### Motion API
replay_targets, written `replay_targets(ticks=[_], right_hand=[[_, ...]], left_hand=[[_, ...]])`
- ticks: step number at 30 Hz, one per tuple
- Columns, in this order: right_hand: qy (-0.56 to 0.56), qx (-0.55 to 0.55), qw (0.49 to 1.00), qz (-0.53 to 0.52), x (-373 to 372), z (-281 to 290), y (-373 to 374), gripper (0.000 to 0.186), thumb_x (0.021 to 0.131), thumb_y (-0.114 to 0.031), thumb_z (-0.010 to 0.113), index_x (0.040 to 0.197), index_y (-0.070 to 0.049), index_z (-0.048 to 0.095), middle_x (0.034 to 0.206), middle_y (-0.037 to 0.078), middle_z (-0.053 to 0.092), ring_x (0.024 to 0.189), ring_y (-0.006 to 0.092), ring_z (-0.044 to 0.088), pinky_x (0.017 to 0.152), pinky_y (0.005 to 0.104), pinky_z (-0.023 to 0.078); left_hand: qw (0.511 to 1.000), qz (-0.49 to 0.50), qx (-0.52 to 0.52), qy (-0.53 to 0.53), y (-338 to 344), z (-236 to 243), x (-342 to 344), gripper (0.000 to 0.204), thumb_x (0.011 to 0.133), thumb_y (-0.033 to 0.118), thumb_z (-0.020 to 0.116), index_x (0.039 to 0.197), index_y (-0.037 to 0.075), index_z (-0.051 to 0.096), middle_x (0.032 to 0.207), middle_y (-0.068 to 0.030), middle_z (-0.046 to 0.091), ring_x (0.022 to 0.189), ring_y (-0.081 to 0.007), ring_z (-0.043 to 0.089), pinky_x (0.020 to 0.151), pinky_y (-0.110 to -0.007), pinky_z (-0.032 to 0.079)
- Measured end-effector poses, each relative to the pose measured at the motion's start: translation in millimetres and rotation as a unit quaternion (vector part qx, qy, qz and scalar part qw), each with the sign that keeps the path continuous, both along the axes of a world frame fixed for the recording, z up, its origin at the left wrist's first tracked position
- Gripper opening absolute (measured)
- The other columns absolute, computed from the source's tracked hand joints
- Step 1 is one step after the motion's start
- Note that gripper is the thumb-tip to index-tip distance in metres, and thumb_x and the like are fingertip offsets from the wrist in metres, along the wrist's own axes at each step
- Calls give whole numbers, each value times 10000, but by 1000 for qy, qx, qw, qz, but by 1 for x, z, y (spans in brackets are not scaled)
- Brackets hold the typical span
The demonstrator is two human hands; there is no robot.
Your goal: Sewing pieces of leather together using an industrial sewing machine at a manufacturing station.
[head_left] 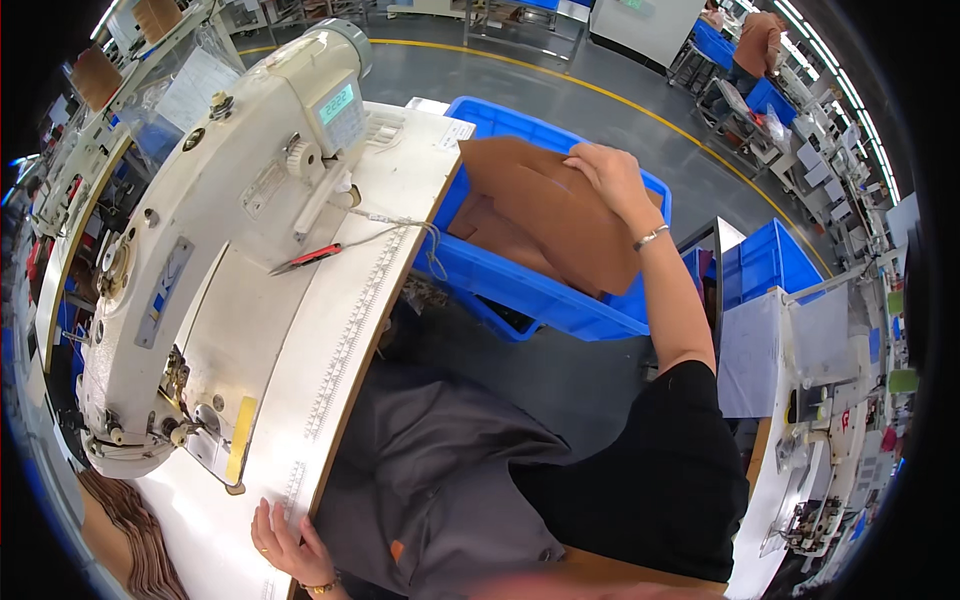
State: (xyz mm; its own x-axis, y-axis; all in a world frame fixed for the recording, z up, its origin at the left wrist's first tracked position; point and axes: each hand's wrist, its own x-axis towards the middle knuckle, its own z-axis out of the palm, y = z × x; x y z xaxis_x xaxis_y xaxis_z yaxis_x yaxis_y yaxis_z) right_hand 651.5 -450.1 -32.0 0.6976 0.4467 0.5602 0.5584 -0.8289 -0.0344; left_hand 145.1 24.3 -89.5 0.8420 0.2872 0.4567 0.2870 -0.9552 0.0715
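Observation:
My right hand (610, 180) reaches out over a blue plastic crate (590, 322), its fingers closed on the top edge of a brown sheet (560, 205), leather-like, cut to shape. That sheet is tilted up; under it more brown pieces (495, 235) lie in the crate. Flat on the near edge of the white sewing table (330, 350) rests my left hand (288, 545), fingers apart and holding nothing. Ahead of it stands a large white industrial sewing machine (220, 180) with a small lit display. Red-handled thread snips (310, 258) on a cord lie on the tabletop.
A stack of brown pieces (135, 530) sits at the lower left. Another blue crate (770, 262) and a second sewing station (815, 480) stand on my right. Beyond a yellow floor line (600, 88), a person (757, 50) works at the far right.

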Motion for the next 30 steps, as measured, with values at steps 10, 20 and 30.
replay_targets(ticks=[10,20,30], right_hand=[[228,250,939,-60,57,-53,-33,234,911,-277,767,939,-45,744,788,128,718,750,286,689,704,377,508],[352,-59,884,-302,60,-165,-14,895,748,-556,861,1457,-129,520,1473,209,543,1347,428,513,1040,509,497],[578,-208,757,-223,40,-208,-23,1497,573,-543,953,1674,-207,-3,1683,305,139,1518,455,302,1235,487,327]], left_hand=[[999,20,30,19,-4,2,4,371,1040,290,600,1269,3,651,1368,-197,628,1221,-411,581,1015,-508,470],[999,21,32,36,-10,9,10,357,1015,183,565,1304,-9,645,1353,-194,643,1221,-399,598,1046,-492,451],[998,19,36,38,-10,4,16,416,1044,316,534,1251,-19,666,1315,-192,660,1203,-415,606,1033,-519,464]])
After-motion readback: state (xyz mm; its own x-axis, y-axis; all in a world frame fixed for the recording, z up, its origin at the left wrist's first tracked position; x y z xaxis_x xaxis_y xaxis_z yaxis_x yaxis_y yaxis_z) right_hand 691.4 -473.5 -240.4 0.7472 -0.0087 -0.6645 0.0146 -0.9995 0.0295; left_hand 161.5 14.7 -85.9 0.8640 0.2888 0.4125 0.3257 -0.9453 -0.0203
